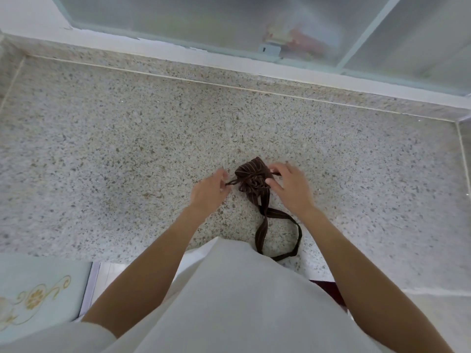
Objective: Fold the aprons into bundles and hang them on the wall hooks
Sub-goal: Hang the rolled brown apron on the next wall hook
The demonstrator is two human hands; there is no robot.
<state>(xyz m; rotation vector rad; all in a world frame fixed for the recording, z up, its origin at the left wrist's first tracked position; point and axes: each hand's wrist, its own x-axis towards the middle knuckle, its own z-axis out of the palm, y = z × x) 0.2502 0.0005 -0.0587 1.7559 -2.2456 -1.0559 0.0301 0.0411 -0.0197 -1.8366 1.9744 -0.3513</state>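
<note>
Both hands pinch tie ends either side of the apron bundle [252, 178] on the desk [102, 149]: left hand [210, 188] and right hand [290, 184] should pull evenly, snugging the knot.

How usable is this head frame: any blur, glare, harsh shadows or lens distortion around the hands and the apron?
Head view: light is soft and even, with no hard shadows or glare on the counter. The apron bundle and its strap loop are fairly sharp; the left hand and right hand are slightly soft. Wide-angle bending curves the counter's back edge; the frosted window shows only blurred shapes.
</note>
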